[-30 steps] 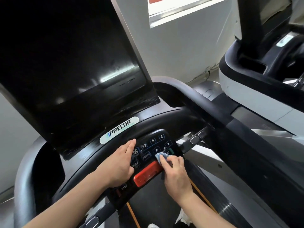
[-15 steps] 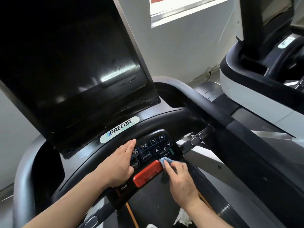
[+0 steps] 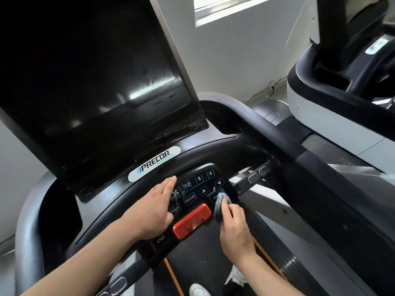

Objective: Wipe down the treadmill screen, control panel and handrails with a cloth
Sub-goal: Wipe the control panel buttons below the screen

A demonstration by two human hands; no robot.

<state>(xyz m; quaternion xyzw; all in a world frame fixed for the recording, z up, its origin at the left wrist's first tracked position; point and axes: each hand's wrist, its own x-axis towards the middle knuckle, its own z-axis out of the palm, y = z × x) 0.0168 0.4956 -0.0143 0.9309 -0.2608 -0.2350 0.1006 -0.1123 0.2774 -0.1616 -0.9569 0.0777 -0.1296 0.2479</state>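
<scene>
Cloth (image 3: 220, 205), blue-grey and bunched, is at the right end of the treadmill's control panel (image 3: 193, 196), pressed on the START key area just right of the red stop bar (image 3: 191, 221). Right hand (image 3: 234, 229) holds it from below: fingers curled over the wad, fingertips (image 3: 224, 202) on top of the fabric, forearm entering from the lower right. Left hand (image 3: 154, 210) lies flat on the left part of the same panel, fingers straight and together, pointing up toward the logo plate, thumb beside the MODE key; it holds nothing. Nearest the camera, below the hands, a white shoe (image 3: 198, 290) stands on the dark running belt (image 3: 192, 253), which has an orange stripe along its edge. A crossbar with oval buttons (image 3: 116, 284) runs at lower left under the left forearm. Visible keys between the hands read PROGRAM, 12, 8, 4, plus up and down arrows and a fan symbol; STOP is printed below the red bar. Right of the panel a short bar carries two grey buttons (image 3: 258, 174). Above the panel sits a white oval PRECOR badge (image 3: 154, 163). Behind it the large dark screen (image 3: 89, 77) tilts back, unlit, with smears and light reflections on its lower half. Black handrail (image 3: 277, 137) curves from behind the screen down the right side. Farther right stands a second machine (image 3: 342, 86), black and white. White wall (image 3: 235, 60) and a bright window strip close the background.
</scene>
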